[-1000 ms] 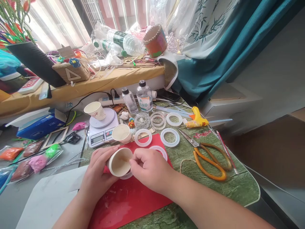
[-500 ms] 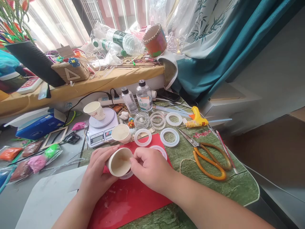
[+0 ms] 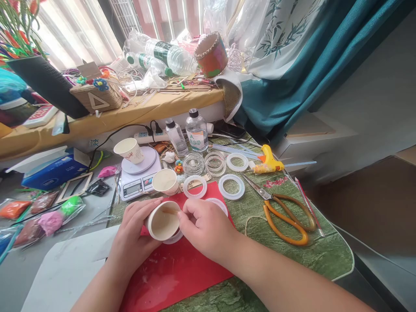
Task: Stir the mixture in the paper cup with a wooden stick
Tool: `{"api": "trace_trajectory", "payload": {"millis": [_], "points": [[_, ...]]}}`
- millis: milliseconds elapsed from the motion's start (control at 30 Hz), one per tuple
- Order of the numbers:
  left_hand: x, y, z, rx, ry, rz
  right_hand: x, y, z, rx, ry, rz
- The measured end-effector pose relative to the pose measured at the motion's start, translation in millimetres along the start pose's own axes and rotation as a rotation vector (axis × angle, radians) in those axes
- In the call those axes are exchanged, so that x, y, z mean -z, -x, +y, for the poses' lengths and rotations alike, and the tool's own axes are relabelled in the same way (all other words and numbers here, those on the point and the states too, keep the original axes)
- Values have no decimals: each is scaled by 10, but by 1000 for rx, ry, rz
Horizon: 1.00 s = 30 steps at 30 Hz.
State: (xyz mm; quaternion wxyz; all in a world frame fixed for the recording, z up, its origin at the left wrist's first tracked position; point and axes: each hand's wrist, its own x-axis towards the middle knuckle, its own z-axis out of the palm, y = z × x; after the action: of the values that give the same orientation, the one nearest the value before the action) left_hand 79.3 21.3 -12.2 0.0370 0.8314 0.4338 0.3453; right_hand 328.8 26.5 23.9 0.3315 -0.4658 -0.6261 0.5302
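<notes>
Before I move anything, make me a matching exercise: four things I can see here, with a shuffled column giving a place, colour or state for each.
Things:
1. Left hand
2. Glue gun
3. Scissors
4. Digital scale

Descriptions:
A. Orange-handled
B. Beneath a standing cup
C. Mostly yellow
D. Gripping a paper cup

Pairs: 1-D, 2-C, 3-A, 4-B

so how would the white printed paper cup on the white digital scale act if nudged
The white printed paper cup would probably tip easily, its base being narrower than its rim. Its thin-looking paper wall would likely dent under a squeeze.
</notes>
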Motion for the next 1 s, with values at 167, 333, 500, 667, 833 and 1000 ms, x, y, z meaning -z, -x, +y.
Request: {"api": "trace_trajectory", "payload": {"millis": [167,333,500,667,833,1000], "points": [[2,1,0,13,-1,-1,-4,4,2,16,2,0],[9,3,-5,9,-1,-6,-6,12,3,0,-5,-9],[-5,12,-10,15,3,1,-3,27,-9,-10,7,-12],[4,18,-13,36,-1,1,-14,31,-10,7,38,-14],[40,-5,10,37,-11,-37,-13,21,1,-3,10,-35],[25,-20,24,6,-7,-14,-2,13,7,-2,13,-8]]}}
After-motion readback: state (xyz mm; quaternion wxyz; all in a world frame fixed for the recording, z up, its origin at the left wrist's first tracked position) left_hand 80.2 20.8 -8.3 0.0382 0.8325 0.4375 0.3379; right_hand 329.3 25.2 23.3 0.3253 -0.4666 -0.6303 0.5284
